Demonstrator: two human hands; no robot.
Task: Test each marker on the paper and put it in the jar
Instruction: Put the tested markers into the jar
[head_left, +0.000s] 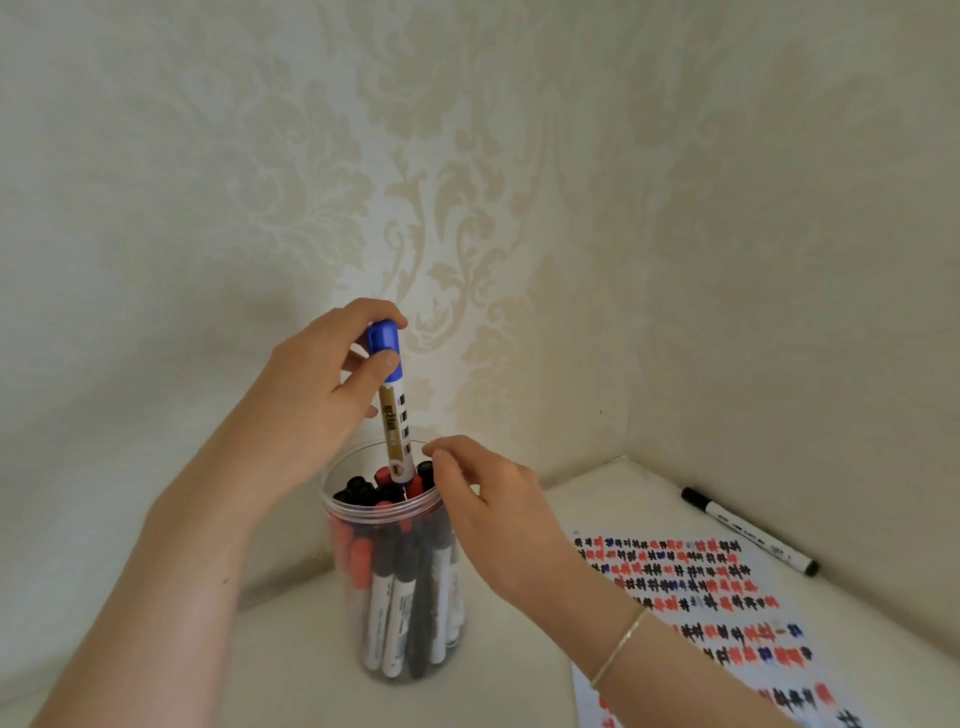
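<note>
A pale tabletop (291, 649) set into a corner, with cream damask wallpaper (467, 182) rising on both sides. At left, the left hand (322, 395) pinches the cap end of a blue-capped marker (394, 410) between thumb and curled fingers; the marker stands nearly upright, its lower end just inside the mouth of the jar (400, 587). The jar, clear plastic and lidless, stands on the tabletop near centre and is packed with upright black- and red-capped markers (395, 597), caps up. Just right of the jar mouth, the right hand (488, 509) hovers at the rim with fingers loosely curled; whether the fingertips touch the rim or a marker cannot be told, and it grips nothing visible. A thin bracelet (621, 644) circles its wrist. Further right, a sheet of paper (727, 618) lies flat, covered in rows of black, red and blue test marks. Beyond it, near the right wall, a black-capped marker (750, 530) lies on the tabletop.
</note>
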